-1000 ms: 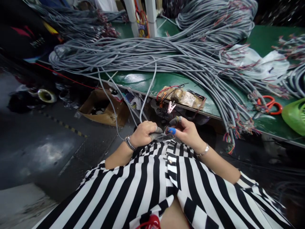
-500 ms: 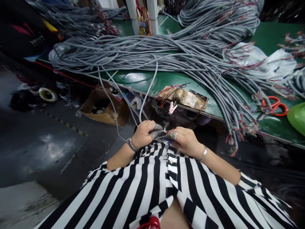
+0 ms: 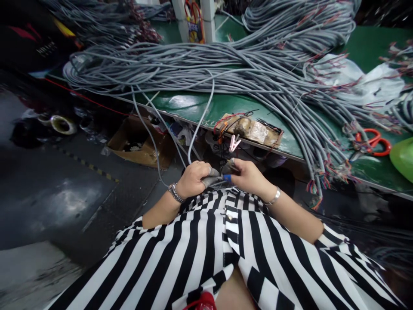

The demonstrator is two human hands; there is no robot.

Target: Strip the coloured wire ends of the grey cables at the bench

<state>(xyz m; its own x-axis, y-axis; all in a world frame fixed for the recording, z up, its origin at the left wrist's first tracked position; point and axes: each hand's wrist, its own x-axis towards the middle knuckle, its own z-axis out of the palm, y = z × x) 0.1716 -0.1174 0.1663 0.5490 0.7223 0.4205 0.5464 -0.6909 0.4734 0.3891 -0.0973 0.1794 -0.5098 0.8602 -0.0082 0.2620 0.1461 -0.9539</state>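
Observation:
Below the table's front edge, my left hand (image 3: 197, 178) is closed on a grey cable (image 3: 204, 113) that hangs down from the bundle on the table. Thumb and fingertips, wrapped in grey covers, pinch near the cable's end. Close on its right, my right hand (image 3: 247, 174) has its covered thumb and forefinger bent toward the same end; a blue band shows on one finger. Whether the right fingers grip wires or the cable end is too small to make out. More thin grey cable (image 3: 155, 144) loops down left of my hands.
A large bundle of grey cables (image 3: 180, 64) covers the green table (image 3: 251, 105). Red-handled scissors (image 3: 376, 142) lie at the right, beside a green object (image 3: 402, 159). A taped block (image 3: 254, 129) with a pink clip (image 3: 234, 143) sits at the front edge. Below stands a cardboard box (image 3: 142, 148).
My right hand has shifted slightly up, its forefinger and thumb lifted and bent differently at the cable end. The red wire tips between the hands no longer show. My left hand keeps its pinch.

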